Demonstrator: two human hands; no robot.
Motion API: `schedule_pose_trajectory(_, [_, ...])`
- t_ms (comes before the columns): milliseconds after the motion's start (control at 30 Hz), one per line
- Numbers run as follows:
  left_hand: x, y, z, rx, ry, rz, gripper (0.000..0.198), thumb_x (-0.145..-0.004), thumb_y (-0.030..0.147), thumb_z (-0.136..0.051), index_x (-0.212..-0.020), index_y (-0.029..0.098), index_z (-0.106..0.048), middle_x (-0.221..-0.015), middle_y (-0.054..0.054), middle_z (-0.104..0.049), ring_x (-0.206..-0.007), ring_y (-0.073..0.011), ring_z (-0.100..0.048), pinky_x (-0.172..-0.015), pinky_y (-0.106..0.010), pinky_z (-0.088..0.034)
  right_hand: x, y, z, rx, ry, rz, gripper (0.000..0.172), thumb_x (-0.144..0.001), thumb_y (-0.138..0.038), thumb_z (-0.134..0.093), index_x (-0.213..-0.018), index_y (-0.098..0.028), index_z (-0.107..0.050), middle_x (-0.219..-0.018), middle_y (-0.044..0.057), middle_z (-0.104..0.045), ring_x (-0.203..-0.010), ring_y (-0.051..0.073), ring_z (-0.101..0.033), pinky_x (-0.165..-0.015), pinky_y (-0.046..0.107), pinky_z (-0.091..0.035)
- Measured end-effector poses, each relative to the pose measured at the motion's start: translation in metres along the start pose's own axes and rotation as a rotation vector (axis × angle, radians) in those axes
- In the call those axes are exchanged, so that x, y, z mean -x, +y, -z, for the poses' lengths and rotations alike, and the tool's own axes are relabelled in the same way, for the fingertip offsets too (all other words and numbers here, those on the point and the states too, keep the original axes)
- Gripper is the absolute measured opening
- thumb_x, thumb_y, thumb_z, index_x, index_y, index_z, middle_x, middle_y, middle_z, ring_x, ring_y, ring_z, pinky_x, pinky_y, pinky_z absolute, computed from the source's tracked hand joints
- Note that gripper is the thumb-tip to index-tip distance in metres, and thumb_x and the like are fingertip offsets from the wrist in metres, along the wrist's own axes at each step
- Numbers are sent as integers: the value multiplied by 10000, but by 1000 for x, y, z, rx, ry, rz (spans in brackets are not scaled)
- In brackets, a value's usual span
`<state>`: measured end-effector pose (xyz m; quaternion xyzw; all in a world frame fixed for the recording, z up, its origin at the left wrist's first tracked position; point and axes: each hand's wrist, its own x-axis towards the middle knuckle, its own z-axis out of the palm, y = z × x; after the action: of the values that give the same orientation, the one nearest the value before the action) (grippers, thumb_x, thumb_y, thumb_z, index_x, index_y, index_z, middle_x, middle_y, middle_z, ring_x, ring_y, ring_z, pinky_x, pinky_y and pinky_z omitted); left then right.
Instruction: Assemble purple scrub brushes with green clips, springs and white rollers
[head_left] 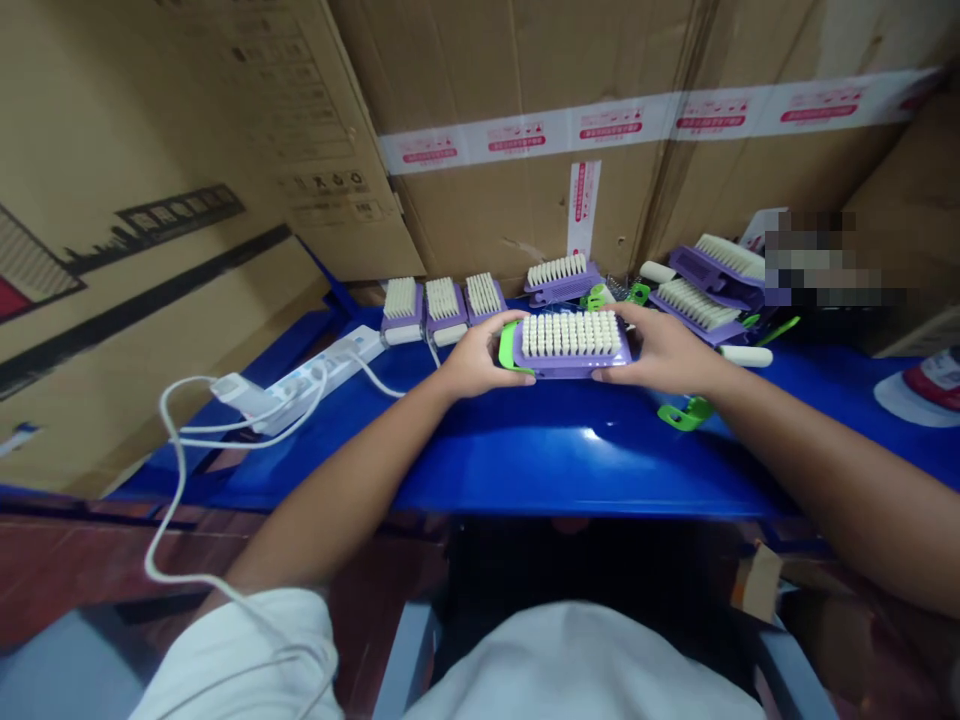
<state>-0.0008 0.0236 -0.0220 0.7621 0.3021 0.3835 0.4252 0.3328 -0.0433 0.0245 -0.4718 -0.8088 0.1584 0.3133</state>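
The purple brush point(571, 343) is sitting bristles up, low over the blue worktop point(540, 450), and both hands are gripping it. The left hand point(472, 358) is closing around the end with the green piece point(510, 350), and the right hand point(660, 350) is clasping the opposite end. Holding it by the ends is leaving the white bristles clear and probably steadying it level. Whether it is resting on the worktop or hovering is hard to tell, and the fingers beneath it are hiding.

Behind the brush to the left, three more brushes point(441, 300) are standing side by side, likely set out in order. Straight behind it one brush point(561, 278) is lying alone, and behind it to the right a loose heap of brushes point(705, 285) is piling up. A green clip point(686, 412) is lying near the brush, by the right wrist. Further left of the brush a power strip point(315, 370) is trailing a white cable point(180, 440) over the edge. Far right of the brush the frame is cutting off a red and white thing point(926, 390), and a blurred patch point(817, 265) is masking whatever is lying beyond the heap
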Motion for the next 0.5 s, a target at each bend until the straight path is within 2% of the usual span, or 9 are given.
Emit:
schedule_pose_trajectory(133, [-9, 3, 3, 10, -8, -18, 1155, -527, 438, -1141, -1546, 188, -656, -1569, -215, -764, -1451, -435, -762, -1249, -610, -626, -13, 0, 9, 0, -43, 15, 815, -716, -465, -1037, -1448, -206, -790, -1418, 161, -863, -1266, 478, -822, -1124, 666, -678])
schedule_pose_trajectory(200, [-16, 7, 4, 8, 2, -7, 1168, -517, 419, -1129, -1547, 145, -652, -1567, -243, -758, -1433, -436, -771, -1239, -603, -637, -21, -1, 18, -23, -95, 8, 772, -732, -453, -1034, -1438, -242, -802, -1429, 134, -866, -1295, 466, -817, -1164, 677, -669])
schedule_pose_trajectory(300, [-29, 16, 5, -30, -13, 32, 1144, -532, 348, -1106, -1559, 117, -657, -1544, -247, -768, -1423, -419, -779, -1255, -596, -629, -31, -2, 30, -32, -148, -30, 733, -690, -406, -1051, -1368, -232, -832, -1429, 138, -868, -1288, 465, -821, -1204, 693, -660])
schedule_pose_trajectory(400, [-38, 22, 5, -90, -11, 71, 1096, -563, 291, -1088, -1560, 113, -671, -1544, -246, -772, -1423, -406, -780, -1264, -594, -620, -34, 4, 32, -55, -135, -63, 695, -681, -383, -1048, -1327, -230, -843, -1409, 137, -876, -1297, 462, -818, -1220, 682, -655])
schedule_pose_trajectory(500, [-37, 20, 2, -178, -2, 79, 1043, -579, 274, -1087, -1539, 136, -703, -1566, -224, -765, -1441, -397, -769, -1257, -572, -622, -31, 14, 21, -88, -52, -36, 764, -682, -437, -1052, -1373, -208, -820, -1457, 143, -856, -1374, 477, -784, -1280, 693, -598])
